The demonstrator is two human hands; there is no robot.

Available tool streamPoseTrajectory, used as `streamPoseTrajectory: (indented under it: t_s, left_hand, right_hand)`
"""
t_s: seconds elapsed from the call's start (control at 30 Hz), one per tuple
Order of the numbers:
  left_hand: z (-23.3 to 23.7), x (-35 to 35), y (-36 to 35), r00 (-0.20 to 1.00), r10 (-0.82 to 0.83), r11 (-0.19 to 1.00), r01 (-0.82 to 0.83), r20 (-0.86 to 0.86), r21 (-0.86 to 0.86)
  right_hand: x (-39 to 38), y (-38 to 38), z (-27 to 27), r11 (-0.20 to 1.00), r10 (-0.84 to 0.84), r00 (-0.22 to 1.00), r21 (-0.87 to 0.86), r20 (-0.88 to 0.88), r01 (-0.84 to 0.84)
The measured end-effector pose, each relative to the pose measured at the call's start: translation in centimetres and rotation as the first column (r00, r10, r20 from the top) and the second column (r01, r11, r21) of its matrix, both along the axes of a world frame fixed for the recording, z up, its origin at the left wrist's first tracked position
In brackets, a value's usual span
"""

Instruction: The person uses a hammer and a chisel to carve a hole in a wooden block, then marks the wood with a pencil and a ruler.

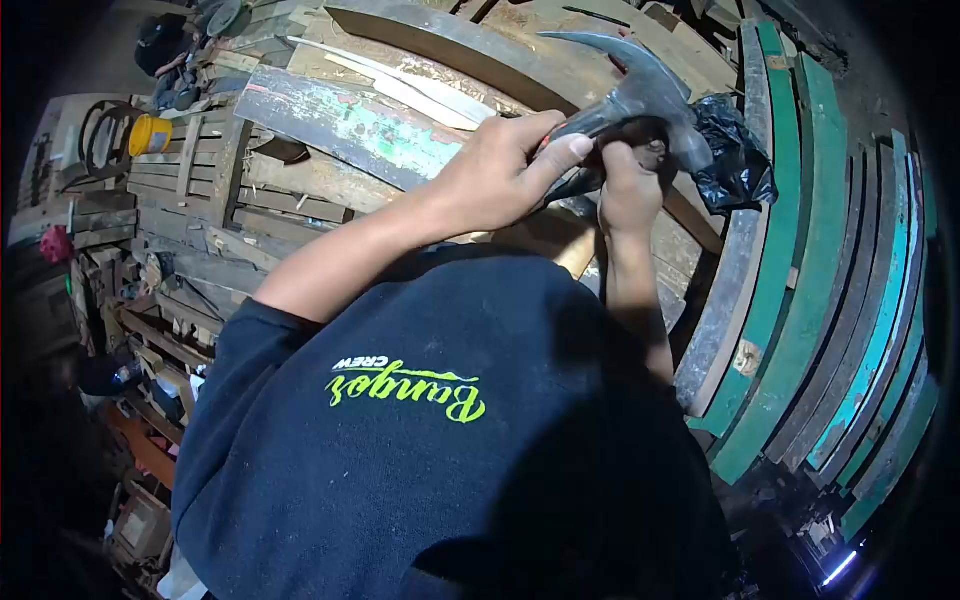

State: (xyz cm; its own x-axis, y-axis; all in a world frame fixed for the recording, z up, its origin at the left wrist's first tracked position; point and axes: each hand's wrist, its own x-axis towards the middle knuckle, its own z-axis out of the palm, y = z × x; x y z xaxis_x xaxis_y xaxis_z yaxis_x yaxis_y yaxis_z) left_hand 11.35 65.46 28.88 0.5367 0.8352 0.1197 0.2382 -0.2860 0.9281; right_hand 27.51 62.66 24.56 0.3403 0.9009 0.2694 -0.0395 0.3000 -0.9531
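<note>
Bucket (150, 135), yellow, sits far left by the woodpile (300, 200); I can't see what it holds. My left hand (500, 175) is clenched round the handle of the claw hammer (650, 90), just under its head, raised before my chest; my right hand (628, 190) closes on it beside. Gripping this close, I judge short, controlled moves work best. Further right lies a black bag (735, 155), contents hidden.
</note>
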Motion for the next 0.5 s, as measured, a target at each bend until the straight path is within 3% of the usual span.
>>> streamPoseTrajectory:
  t_s: [0.1, 0.13, 0.17, 0.23, 0.27, 0.37, 0.43, 0.5]
  left_hand:
    - [-1.5, -0.2, -0.4, 0.974, 0.052, 0.959, 0.012, 0.219, -0.285]
    - [-2.0, -0.7, -0.4, 0.948, 0.124, 0.934, -0.011, 0.293, -0.358]
    - [-2.5, -1.5, -0.2, 0.912, 0.202, 0.902, -0.031, 0.358, -0.43]
    - [-3.5, -4.0, 0.3, 0.92, 0.264, 0.883, -0.109, 0.29, -0.457]
    - [-4.3, -5.1, 0.4, 0.949, 0.278, 0.915, -0.214, 0.15, -0.342]
    - [-9.2, -9.9, 0.0, 0.93, 0.216, 0.956, -0.263, -0.296, -0.129]
    - [-8.9, -10.7, -1.7, 0.902, 0.123, 0.932, -0.247, -0.413, -0.264]
    - [-9.5, -10.8, -3.2, 0.893, 0.078, 0.944, -0.209, -0.444, -0.254]
  right_hand:
    - [0.3, -0.3, -0.3, 0.995, -0.032, 0.999, -0.101, -0.036, 0.028]
    - [0.4, -0.7, -0.3, 0.989, -0.008, 0.961, -0.144, -0.275, -0.033]
    - [1.6, -1.4, -1.4, 0.981, 0.109, 0.954, -0.124, -0.28, -0.148]
    - [3.2, -3.3, -3.5, 0.99, 0.098, 0.904, -0.054, -0.417, -0.132]
    - [4.0, -4.4, -4.1, 0.992, 0.124, 0.894, 0.025, -0.43, -0.126]
    - [5.0, -6.9, -4.8, 0.972, 0.194, 0.871, 0.211, -0.45, -0.108]
    - [4.8, -7.8, -4.7, 0.982, 0.138, 0.902, 0.173, -0.409, -0.072]
    - [4.3, -8.2, -4.4, 0.983, 0.118, 0.908, 0.176, -0.402, -0.05]
